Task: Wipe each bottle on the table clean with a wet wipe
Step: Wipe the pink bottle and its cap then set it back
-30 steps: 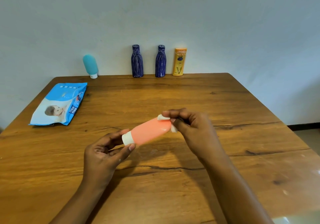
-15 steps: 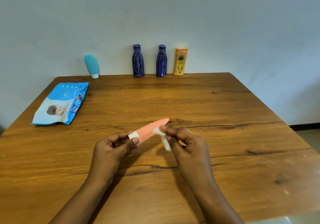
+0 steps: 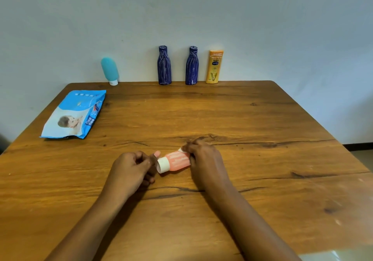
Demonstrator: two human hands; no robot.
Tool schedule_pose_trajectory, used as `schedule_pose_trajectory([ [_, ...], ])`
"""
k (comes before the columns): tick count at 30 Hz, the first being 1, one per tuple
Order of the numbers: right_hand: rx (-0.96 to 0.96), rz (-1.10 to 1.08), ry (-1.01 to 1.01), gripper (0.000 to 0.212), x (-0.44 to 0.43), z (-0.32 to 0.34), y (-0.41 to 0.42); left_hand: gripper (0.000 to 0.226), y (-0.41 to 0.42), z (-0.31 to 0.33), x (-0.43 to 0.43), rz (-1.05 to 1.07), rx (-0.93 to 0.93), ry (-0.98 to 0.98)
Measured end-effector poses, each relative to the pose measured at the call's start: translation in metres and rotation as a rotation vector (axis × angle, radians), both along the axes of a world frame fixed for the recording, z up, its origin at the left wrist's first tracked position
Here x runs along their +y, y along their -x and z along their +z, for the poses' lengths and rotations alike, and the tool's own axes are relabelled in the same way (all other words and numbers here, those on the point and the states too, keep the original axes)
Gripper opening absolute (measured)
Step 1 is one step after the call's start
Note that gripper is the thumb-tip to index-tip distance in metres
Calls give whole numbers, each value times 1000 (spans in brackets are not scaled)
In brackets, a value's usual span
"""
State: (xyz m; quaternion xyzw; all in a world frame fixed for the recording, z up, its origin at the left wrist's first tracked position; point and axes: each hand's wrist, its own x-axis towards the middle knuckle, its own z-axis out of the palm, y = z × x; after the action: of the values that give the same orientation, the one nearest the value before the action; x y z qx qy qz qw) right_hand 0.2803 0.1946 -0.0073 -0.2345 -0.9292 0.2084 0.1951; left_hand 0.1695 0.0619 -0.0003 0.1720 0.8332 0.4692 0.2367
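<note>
A pink bottle [image 3: 177, 161] with a white cap lies tilted just above the table, cap pointing left. My left hand [image 3: 131, 170] has its thumb and curled fingers on the cap's rim. My right hand [image 3: 203, 160] curls over the bottle's far end and pinches a white wet wipe [image 3: 180, 150] against it; most of the wipe is hidden under the fingers. Along the back edge stand a teal bottle [image 3: 110, 70], two dark blue bottles [image 3: 164, 65] [image 3: 192, 65] and a yellow bottle [image 3: 214, 67].
A blue pack of wet wipes [image 3: 74, 114] lies flat at the left of the wooden table [image 3: 242, 119]. The wall rises right behind the row of bottles. The table's right edge drops to the floor.
Both hands have lowered the pink bottle toward the table and turned its cap toward me. My right hand slid from the bottle's tip over its body with the wipe.
</note>
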Motion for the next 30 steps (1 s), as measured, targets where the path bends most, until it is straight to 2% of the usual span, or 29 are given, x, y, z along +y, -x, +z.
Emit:
schedule_pose_trajectory([
  [2,-47,-3,-11,33,-1,1,0,12,-2,-2,-9,-90,142,-22],
  [5,-85,-12,-22,34,-3,3,0,33,-7,-7,-18,-201,252,0],
  [7,-94,-16,-33,35,-6,4,2,35,-8,-9,-18,-190,291,-39],
  [15,-62,166,-45,42,-30,8,-4,36,-4,-20,-22,-217,311,-121],
  [21,-55,-78,-31,36,8,-4,-9,38,-2,-22,-20,-206,330,-142],
  [27,0,166,-95,39,-41,1,0,40,-4,-22,-22,-224,344,-185],
  [30,-48,116,-121,44,-25,-2,-2,41,-3,-24,-22,-225,356,-171],
])
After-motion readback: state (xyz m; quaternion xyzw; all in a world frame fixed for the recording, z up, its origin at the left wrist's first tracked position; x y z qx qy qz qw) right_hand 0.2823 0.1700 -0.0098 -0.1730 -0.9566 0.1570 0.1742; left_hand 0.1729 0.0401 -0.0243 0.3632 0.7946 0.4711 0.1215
